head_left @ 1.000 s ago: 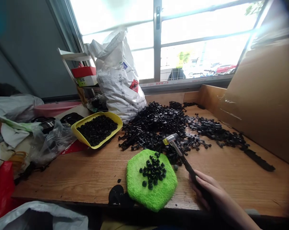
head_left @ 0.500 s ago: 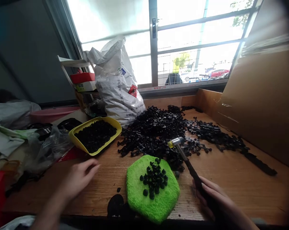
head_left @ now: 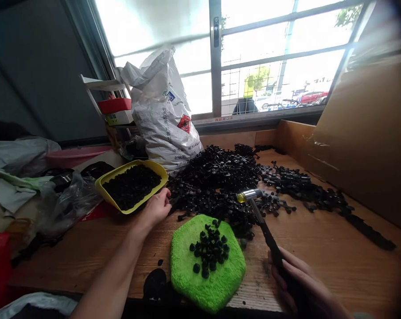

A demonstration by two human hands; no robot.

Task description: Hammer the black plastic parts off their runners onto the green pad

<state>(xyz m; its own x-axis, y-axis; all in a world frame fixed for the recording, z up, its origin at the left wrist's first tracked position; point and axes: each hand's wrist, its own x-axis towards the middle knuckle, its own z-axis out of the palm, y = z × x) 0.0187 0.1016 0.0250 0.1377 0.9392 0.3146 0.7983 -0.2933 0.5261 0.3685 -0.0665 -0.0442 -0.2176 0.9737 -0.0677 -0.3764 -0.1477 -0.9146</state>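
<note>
My right hand (head_left: pixel 295 274) is wrapped round the dark handle of a small mallet (head_left: pixel 262 221) with a metal head and a yellow face, raised right of the green pad. My left hand (head_left: pixel 158 206) reaches to the left edge of a heap of black plastic parts (head_left: pixel 216 170). Its fingers are curled in; what they hold, if anything, is hidden. A fuzzy green six-sided pad (head_left: pixel 208 288) lies in front of me, with a cluster of small black caps (head_left: pixel 208 248) on top. Beside my left hand, a yellow tray (head_left: pixel 134 209) is filled with small black pieces.
A tall white woven sack (head_left: pixel 167 128) leans by the window behind the heap. A cardboard sheet (head_left: pixel 363 146) borders the right side. Plastic bags (head_left: pixel 67 199) and a pink basin (head_left: pixel 77 155) crowd the left. The wooden table (head_left: pixel 336 266) ends close to me.
My left hand has moved right and away from me, from the table in front of the yellow tray to the heap's edge, its fingers curling. The mallet stays in my right hand, nearly still.
</note>
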